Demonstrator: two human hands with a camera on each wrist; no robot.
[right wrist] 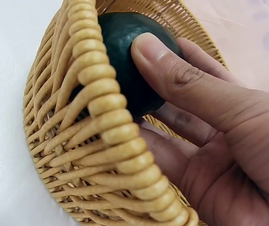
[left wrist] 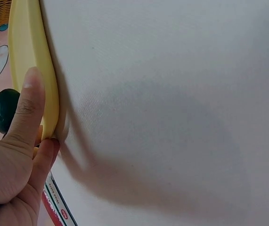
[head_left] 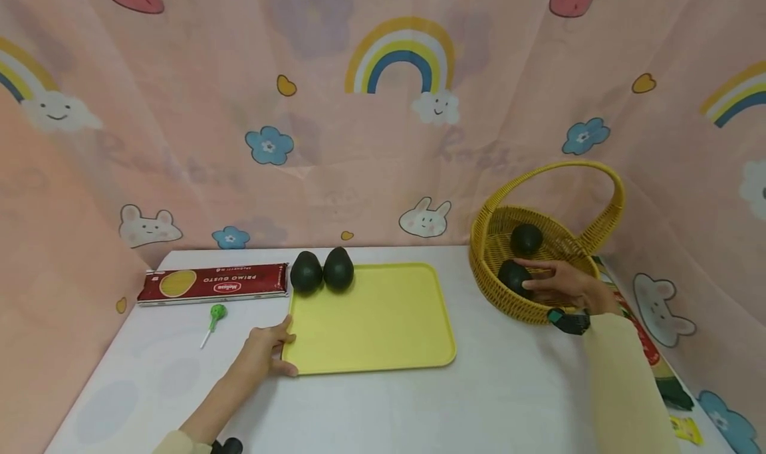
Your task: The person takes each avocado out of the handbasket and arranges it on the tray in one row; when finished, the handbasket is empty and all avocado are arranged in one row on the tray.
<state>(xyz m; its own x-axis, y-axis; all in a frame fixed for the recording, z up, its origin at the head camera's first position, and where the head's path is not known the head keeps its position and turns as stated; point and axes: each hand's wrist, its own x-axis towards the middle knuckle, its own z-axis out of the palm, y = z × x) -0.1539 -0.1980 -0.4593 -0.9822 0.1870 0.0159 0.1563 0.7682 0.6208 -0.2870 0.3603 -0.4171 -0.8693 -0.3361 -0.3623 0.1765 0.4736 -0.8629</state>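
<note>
My left hand (head_left: 266,349) grips the left edge of a yellow tray (head_left: 374,321); in the left wrist view its thumb lies over the rim and its fingers reach beneath. Two dark green avocados, a left one (head_left: 306,272) and a right one (head_left: 338,269), stand side by side at the tray's far left corner. Inside a wicker basket (head_left: 491,288) at the right, my right hand (head_left: 562,285) holds an avocado (right wrist: 132,61), thumb on one side and fingers on the other. Another avocado (head_left: 526,239) lies farther back in the basket.
A red spaghetti pack (head_left: 215,284) lies left of the tray, with a green lollipop (head_left: 217,314) in front of it. The basket's tall handle (head_left: 562,166) arches over it. Colourful packaging (head_left: 667,381) and a small yellow packet (head_left: 686,430) lie beside the right forearm.
</note>
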